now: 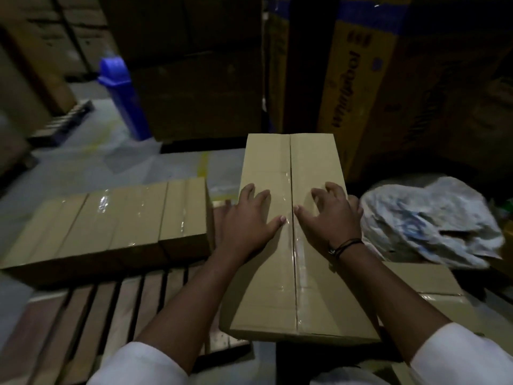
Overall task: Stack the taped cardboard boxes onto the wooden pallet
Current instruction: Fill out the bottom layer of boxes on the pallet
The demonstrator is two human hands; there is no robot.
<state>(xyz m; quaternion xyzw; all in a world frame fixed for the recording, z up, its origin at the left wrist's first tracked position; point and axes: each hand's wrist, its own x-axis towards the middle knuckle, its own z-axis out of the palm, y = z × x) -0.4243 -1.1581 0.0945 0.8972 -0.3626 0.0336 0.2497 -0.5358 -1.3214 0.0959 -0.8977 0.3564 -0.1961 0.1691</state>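
Both hands are on top of the taped box [266, 287], which lies lengthwise away from the person, its near left corner over the pallet [91, 315] slats. The left hand [249, 218] presses flat, fingers spread. The right hand [330, 218] is arched, fingertips on the lid, gripping nothing. It looks like a slide into line, so press evenly either side of the tape seam and keep the long edge parallel to the row of boxes [111, 218] already laid at left. There's a narrow gap there, so close it without bumping the end box askew. Bare slats lie open near-left. On the right, a crumpled plastic bag [430, 218] crowds in and another carton [433, 282] sits under the right forearm. Tall stacked cartons [200, 93] wall off the far end.
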